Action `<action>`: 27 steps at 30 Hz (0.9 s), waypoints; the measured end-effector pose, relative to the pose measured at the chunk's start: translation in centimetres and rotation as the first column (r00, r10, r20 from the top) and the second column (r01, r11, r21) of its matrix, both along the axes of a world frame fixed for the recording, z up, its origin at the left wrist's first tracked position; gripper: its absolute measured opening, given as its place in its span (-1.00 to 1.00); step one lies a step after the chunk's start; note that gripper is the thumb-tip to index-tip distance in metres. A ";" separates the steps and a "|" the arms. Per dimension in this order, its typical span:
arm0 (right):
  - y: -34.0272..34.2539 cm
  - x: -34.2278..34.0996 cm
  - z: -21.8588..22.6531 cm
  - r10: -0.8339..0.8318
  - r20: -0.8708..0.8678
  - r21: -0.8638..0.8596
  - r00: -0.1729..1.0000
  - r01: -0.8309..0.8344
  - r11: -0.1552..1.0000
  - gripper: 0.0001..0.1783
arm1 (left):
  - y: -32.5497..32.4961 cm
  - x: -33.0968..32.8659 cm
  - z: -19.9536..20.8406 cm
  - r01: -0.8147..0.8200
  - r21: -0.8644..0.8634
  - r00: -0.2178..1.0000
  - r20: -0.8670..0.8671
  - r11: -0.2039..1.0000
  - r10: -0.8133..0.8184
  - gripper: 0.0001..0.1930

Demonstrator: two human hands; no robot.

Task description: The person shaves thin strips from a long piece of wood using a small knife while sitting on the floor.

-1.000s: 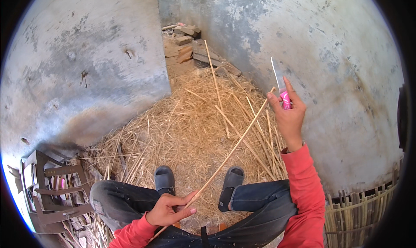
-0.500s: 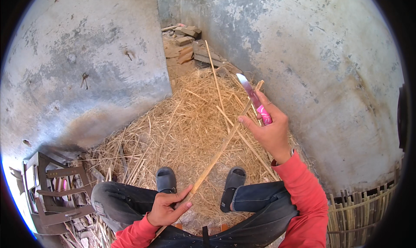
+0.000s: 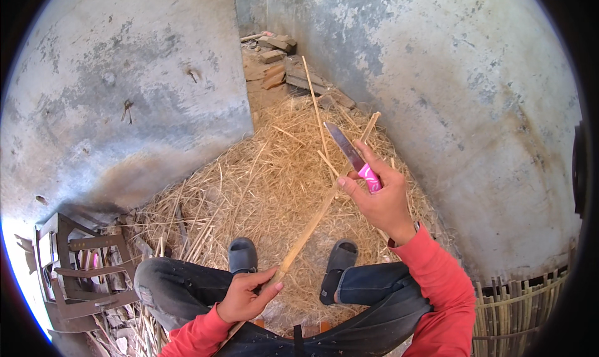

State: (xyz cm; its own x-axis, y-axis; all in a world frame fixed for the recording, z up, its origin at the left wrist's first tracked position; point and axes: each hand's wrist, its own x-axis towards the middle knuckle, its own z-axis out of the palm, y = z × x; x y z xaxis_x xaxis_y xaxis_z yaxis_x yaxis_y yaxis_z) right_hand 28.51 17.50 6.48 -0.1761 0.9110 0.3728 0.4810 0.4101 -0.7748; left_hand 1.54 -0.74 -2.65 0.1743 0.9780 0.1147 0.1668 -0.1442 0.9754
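One long, thin bamboo strip (image 3: 312,223) runs slanted from the left hand (image 3: 244,296), whose grip pinches its lower end, up to the right hand (image 3: 382,198), closed around a pink-handled knife (image 3: 353,156) above the straw pile (image 3: 249,188).

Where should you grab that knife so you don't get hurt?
Grab the knife by its pink handle, the way the right hand does now, fingers wrapped around it from the side. The shiny blade sticks up and away from the hand, so coming from the handle end keeps fingers off the sharp part. The left hand holds the long bamboo strip lower down.
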 end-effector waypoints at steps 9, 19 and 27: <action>-1.2 -1.1 1.2 0.082 -0.133 -0.022 0.988 -0.085 0.996 -0.30 | 2.3 -1.3 5.1 0.105 -0.346 0.988 0.144 0.932 -0.058 -0.53; -3.2 -1.7 2.6 0.108 -0.244 0.091 0.964 -0.089 0.992 -0.38 | 3.1 -0.8 8.9 0.083 -0.215 0.985 0.165 0.973 -0.048 -0.48; -11.1 -6.3 5.7 0.245 -0.438 0.093 0.865 -0.228 0.969 -0.41 | -0.2 1.3 12.0 0.089 -0.049 0.978 0.192 0.995 -0.078 -0.52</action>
